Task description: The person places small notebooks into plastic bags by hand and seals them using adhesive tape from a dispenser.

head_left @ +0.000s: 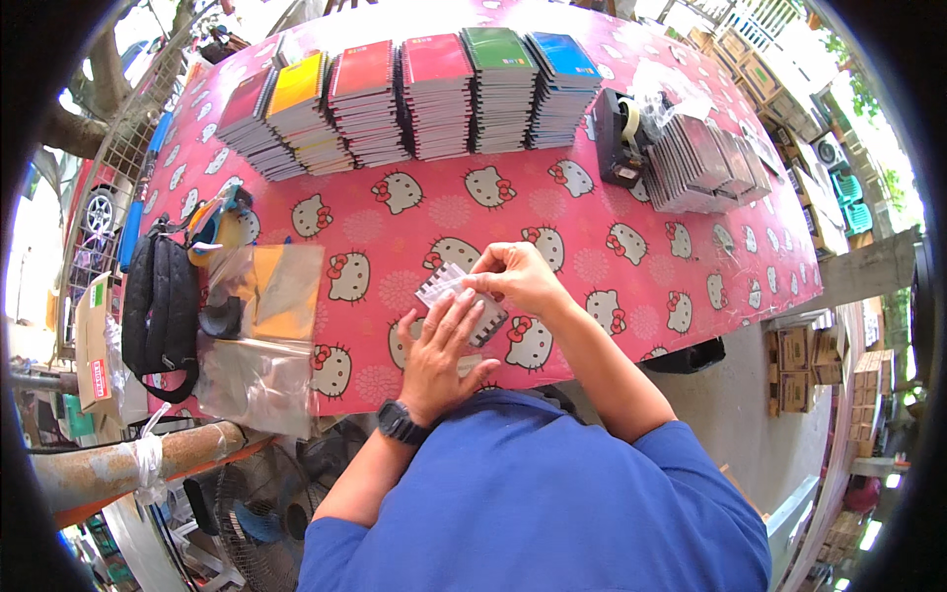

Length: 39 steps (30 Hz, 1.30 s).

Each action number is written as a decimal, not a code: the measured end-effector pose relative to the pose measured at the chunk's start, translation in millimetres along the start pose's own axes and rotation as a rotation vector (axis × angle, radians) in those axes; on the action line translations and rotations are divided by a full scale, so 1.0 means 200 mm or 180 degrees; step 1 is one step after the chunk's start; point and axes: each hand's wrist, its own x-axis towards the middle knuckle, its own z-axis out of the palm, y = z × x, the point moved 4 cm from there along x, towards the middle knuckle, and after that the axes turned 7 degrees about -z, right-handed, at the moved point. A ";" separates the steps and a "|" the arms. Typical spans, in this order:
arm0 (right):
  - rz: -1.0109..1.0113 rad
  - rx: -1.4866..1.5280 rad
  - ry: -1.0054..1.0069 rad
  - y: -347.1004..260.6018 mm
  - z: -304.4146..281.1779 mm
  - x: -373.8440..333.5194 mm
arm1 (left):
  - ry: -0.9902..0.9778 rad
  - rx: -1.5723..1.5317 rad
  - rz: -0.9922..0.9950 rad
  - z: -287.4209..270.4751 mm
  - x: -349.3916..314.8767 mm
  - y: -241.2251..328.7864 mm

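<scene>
Pink cat-print table with a glossy cover: is stretching beneath both hands and the goods around them.
Six stacks of spiral-bound notebooks: are standing in a row along the far side, running maroon, yellow, red, pinkish red, green and blue.
Clear flat plastic bags: are lying at the table's left end.
Black fabric bag: is resting just left of them.
Dark-covered small notebooks: are sitting stacked toward the far right.
Left hand: is pressing down with fingers extended, gripping nothing, on a small spiral-bound pad.
Right hand: is pinching clear plastic film at the pad's upper side, thumb against fingers.
Black tape dispenser: is standing between the row and the dark-covered notebooks.
Small pad: is lying slanted near the table's front edge, partly hidden by the fingers.
</scene>
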 end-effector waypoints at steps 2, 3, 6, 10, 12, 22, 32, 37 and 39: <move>-0.0007 -0.0092 -0.0043 0.02 -0.03 0.00 | -0.0224 0.0230 -0.0112 -0.02 0.01 -0.01; -0.0030 0.0067 -0.0101 0.02 -0.09 0.02 | -0.0258 0.0226 -0.0122 -0.02 0.01 -0.01; -0.0725 0.0203 0.0701 -0.03 -0.47 0.13 | -0.0291 0.0199 -0.0242 -0.05 0.00 -0.03; -0.1422 -0.2071 0.3771 0.07 -1.45 0.14 | -0.0304 0.0081 -0.0239 -0.04 0.03 0.01; -0.0742 -0.2217 0.3289 0.18 -1.65 0.23 | -0.0259 -0.0005 -0.0314 -0.03 0.03 0.01; -0.1296 -0.2179 0.3512 0.20 -1.42 0.25 | -0.0184 -0.0039 -0.0521 -0.05 0.02 -0.02; 0.0798 0.2256 0.2189 0.60 -1.37 0.20 | -0.0242 -0.0223 -0.0288 -0.04 0.04 0.01; 0.0379 0.0957 -0.0118 0.08 -0.56 0.24 | -0.0130 -0.0244 -0.0459 -0.04 0.00 -0.03; 0.0183 0.0472 -0.1139 -0.14 -0.31 0.17 | -0.0206 -0.0174 -0.0518 -0.05 0.02 -0.03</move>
